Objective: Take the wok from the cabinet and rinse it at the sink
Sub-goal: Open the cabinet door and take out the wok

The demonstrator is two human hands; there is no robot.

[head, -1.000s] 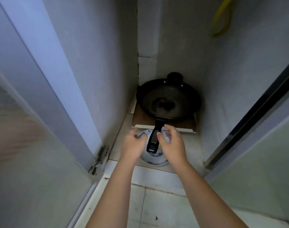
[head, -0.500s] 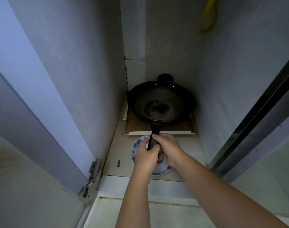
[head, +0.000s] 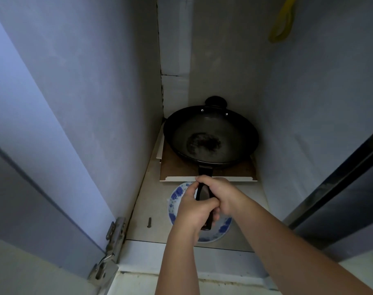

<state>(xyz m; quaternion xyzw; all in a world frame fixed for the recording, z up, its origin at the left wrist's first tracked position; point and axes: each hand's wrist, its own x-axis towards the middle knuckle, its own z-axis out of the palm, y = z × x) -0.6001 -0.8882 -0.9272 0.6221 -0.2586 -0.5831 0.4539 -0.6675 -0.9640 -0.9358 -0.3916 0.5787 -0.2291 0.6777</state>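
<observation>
A black wok sits deep inside the narrow cabinet on a brown board, its small helper handle toward the back wall. Its long black handle points out toward me. My left hand wraps the near end of that handle. My right hand closes over the handle just ahead of it, fingers overlapping the left. Most of the handle is hidden under both hands.
A blue-and-white plate lies on the cabinet floor under my hands. A small dark screw lies left of it. The open door's hinge is at lower left. A yellow item hangs at upper right. Cabinet walls stand close on both sides.
Both hands went from open on either side of the handle to closed around it. The view has moved closer into the cabinet. The wok stays on the board.
</observation>
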